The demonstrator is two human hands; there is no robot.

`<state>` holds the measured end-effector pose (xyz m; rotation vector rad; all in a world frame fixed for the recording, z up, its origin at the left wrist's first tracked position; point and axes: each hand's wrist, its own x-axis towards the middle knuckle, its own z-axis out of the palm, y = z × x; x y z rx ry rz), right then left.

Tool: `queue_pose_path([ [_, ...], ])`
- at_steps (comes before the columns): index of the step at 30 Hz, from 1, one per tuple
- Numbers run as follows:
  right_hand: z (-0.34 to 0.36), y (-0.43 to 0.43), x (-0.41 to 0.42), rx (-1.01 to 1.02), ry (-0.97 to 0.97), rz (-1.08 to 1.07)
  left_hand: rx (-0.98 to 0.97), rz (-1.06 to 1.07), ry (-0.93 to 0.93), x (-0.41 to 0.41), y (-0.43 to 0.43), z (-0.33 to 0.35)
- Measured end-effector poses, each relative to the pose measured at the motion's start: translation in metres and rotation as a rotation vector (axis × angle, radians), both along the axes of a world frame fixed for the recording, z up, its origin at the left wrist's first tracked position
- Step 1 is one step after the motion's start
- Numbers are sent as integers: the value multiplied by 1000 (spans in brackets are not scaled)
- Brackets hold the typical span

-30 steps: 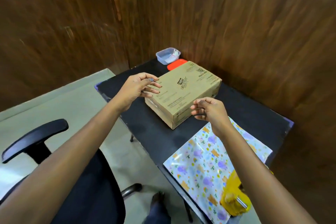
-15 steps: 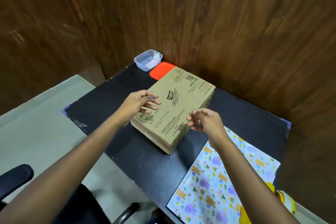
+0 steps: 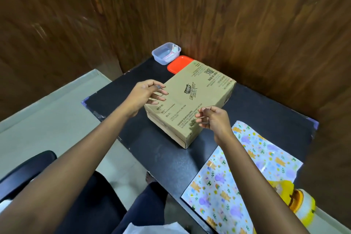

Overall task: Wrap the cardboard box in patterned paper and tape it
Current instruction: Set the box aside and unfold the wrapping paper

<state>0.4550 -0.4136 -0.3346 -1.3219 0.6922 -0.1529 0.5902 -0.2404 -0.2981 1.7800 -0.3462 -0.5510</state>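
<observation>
One cardboard box (image 3: 191, 99) is lying flat on the black table (image 3: 161, 156), between and just beneath the two hands. The left hand (image 3: 145, 94) is hovering at its left edge and the right hand (image 3: 213, 118) at its near right edge, both with fingers loosely spread, gripping nothing. One patterned paper sheet (image 3: 245, 180) is lying under the right forearm. Both hands are keeping the places over the box they had half a second ago.

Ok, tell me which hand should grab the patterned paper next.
Right, probably. The right hand hovers at the cardboard box's near edge, just beside the patterned paper; the left hand is across the box, farther from it.
</observation>
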Motion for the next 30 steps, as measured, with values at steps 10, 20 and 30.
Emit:
queue_pose_path([
  [10,-10,-4,36,-42,7,-216,17,-167,56,63,-18,-23],
  [20,-14,20,109,-84,69,-531,37,-424,22,157,-45,-51],
  [30,-53,28,107,-379,97,-582,68,-400,-253,166,-51,-102],
])
